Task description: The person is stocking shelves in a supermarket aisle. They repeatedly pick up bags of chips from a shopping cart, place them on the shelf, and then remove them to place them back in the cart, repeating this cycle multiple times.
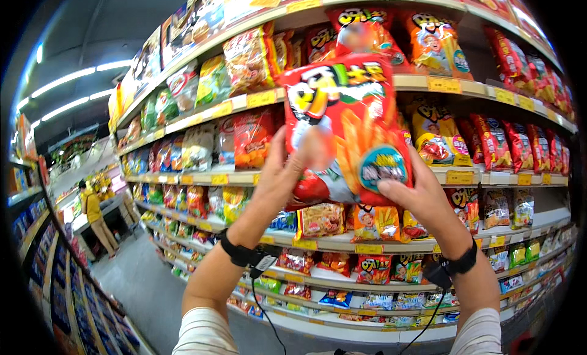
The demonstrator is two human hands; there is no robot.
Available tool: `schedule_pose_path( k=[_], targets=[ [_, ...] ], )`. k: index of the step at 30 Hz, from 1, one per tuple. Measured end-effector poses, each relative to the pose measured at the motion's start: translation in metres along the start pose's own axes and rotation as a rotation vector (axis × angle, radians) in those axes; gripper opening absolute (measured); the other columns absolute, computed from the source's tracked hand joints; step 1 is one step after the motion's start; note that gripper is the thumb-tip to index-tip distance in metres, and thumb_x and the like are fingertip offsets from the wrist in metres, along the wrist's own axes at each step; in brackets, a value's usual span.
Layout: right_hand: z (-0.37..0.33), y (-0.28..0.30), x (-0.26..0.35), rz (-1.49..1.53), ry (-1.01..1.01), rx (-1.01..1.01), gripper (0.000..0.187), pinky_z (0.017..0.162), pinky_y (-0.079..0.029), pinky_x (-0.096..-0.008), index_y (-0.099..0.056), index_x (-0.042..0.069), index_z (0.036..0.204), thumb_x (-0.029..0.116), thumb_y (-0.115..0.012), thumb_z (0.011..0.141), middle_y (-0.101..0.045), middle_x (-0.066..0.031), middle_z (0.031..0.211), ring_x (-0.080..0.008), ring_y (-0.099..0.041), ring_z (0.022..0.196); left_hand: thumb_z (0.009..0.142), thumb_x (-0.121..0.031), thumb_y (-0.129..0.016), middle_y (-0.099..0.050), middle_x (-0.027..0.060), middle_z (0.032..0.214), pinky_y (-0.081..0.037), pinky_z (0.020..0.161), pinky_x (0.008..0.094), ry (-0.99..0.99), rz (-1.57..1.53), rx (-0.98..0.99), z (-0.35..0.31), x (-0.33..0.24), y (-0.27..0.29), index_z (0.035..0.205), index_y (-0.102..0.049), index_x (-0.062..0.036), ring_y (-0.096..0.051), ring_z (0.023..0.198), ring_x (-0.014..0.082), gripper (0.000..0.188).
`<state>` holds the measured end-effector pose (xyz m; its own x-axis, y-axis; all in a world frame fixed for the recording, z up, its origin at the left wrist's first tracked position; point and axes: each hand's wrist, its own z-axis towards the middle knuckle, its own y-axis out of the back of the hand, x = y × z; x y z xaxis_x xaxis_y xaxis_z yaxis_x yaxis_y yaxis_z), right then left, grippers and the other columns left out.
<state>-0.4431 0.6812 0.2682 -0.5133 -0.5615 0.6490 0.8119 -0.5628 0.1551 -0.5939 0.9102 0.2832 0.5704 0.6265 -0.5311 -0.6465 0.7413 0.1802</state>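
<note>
A red bag of potato snack sticks (361, 119) is held up in front of the shelves, its front facing me and tilted slightly. My left hand (287, 162) grips its lower left side, thumb on the front. On the lower right side my right hand (416, 187) holds it too, with the thumb pressed near a round teal badge. The fingers behind the bag are hidden. Behind it, a similar red bag (365, 34) and an orange bag (435, 46) stand on an upper shelf. Each wrist wears a black strap with a cable.
A long shelf unit (379, 281) with several tiers of bagged snacks fills the view ahead. Another stocked shelf (67, 275) runs along the left. Between them is a grey aisle floor (140, 281), where a person in yellow (95, 214) stands near a counter farther off.
</note>
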Motion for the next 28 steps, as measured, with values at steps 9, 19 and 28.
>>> schedule_pose_path(
  k=[9, 19, 28],
  targets=[
    [0.094, -0.057, -0.006, -0.054, 0.123, 0.234, 0.065, 0.100, -0.049, -0.0311, -0.044, 0.001, 0.142, 0.024, -0.076, 0.090, -0.062, -0.0084, 0.127, -0.0141, -0.060, 0.114, 0.088, -0.034, -0.076, -0.038, 0.0152, 0.154, -0.033, 0.117, 0.0412, -0.002, 0.134, -0.056, -0.016, -0.016, 0.097, 0.159, -0.018, -0.0029, -0.041, 0.142, 0.0263, 0.097],
    [0.095, -0.148, -0.028, 0.288, 0.133, 0.403, 0.062, 0.103, -0.047, -0.0312, -0.041, 0.002, 0.145, 0.029, -0.069, 0.097, -0.061, -0.0066, 0.129, -0.0126, -0.056, 0.117, 0.091, -0.014, -0.071, -0.053, 0.0147, 0.140, -0.043, 0.108, 0.0368, 0.200, 0.430, -0.036, -0.025, -0.090, 0.175, 0.158, -0.023, -0.0017, -0.055, 0.125, 0.0228, 0.083],
    [0.205, -0.069, 0.007, 0.055, 0.118, 0.178, 0.052, 0.101, -0.050, -0.0331, -0.053, 0.001, 0.137, 0.033, -0.066, 0.099, -0.067, -0.0100, 0.121, -0.0165, -0.064, 0.111, 0.093, -0.042, -0.070, -0.059, 0.0118, 0.133, -0.049, 0.093, 0.0314, -0.036, 0.372, -0.087, 0.115, -0.034, 0.171, 0.155, -0.032, -0.0047, -0.058, 0.112, 0.0166, 0.081]
  ],
)
